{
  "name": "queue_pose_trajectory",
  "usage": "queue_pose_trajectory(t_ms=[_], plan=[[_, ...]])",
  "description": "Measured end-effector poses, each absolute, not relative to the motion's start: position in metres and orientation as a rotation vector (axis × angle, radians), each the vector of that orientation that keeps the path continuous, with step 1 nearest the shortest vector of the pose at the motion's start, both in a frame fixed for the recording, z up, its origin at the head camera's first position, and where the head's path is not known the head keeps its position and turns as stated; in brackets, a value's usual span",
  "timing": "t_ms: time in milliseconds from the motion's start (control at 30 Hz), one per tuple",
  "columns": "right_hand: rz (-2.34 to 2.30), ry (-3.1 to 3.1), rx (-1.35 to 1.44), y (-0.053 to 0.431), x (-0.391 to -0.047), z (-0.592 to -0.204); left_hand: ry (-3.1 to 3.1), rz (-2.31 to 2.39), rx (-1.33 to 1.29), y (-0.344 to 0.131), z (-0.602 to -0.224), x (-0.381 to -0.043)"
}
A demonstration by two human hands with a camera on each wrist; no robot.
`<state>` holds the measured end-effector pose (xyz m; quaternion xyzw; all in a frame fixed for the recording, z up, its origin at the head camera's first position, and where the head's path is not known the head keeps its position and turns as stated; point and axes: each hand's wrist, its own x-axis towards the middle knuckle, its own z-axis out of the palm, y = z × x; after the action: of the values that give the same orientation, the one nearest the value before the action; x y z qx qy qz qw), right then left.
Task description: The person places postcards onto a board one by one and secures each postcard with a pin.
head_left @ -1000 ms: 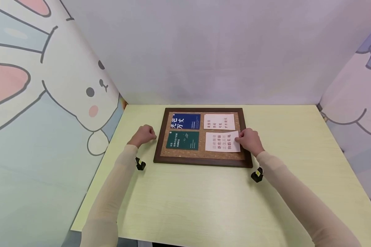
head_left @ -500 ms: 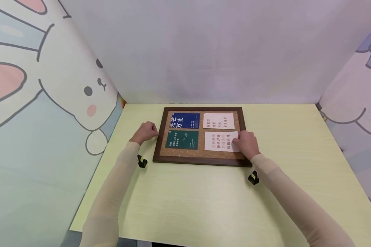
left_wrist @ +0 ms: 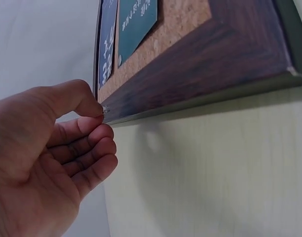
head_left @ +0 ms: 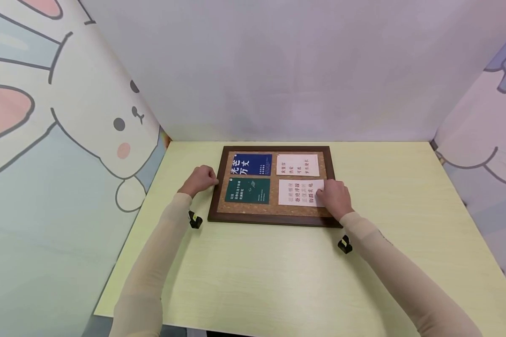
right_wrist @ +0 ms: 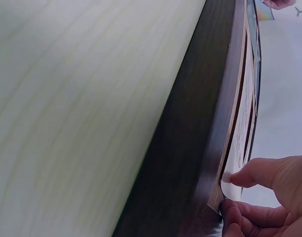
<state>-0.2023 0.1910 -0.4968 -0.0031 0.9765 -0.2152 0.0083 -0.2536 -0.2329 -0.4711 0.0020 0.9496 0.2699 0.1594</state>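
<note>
A brown-framed cork board [head_left: 274, 219] lies flat on the table. My right hand [head_left: 336, 199] pinches the right edge of the lower-right white card [head_left: 296, 193], thumb on top and fingers beneath, as the right wrist view shows. My left hand [head_left: 199, 180] is at the board's left edge with its fingers curled. In the left wrist view, its thumb and forefinger pinch a small shiny pushpin [left_wrist: 106, 109], mostly hidden by the fingertips. A green card [head_left: 249, 191] lies nearest this hand on the cork.
Above the held card lies another white card [head_left: 297, 165]; above the green one, a blue card [head_left: 253, 164]. Small white pins sit at corners of the blue and green cards. A pale wooden table [head_left: 257, 271] surrounds the board, with cloth walls behind and beside it.
The white card's right side has settled down onto the board and straightened. My right hand has shifted slightly left and down with it. The left hand has moved right, up to the frame.
</note>
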Motion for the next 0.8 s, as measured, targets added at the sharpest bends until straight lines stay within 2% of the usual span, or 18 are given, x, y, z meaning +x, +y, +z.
queue_pose_trajectory(t_ms=[533,800], plan=[[-0.531,3.102,-0.047,0.1931,-0.2019,-0.4903,2.724,0.776,0.019,-0.2291,-0.4700,-0.2549],[-0.581,3.052,0.087,0.1945,-0.2024,-0.4872,2.725,0.794,0.041,-0.2234,-0.4683,-0.2587]])
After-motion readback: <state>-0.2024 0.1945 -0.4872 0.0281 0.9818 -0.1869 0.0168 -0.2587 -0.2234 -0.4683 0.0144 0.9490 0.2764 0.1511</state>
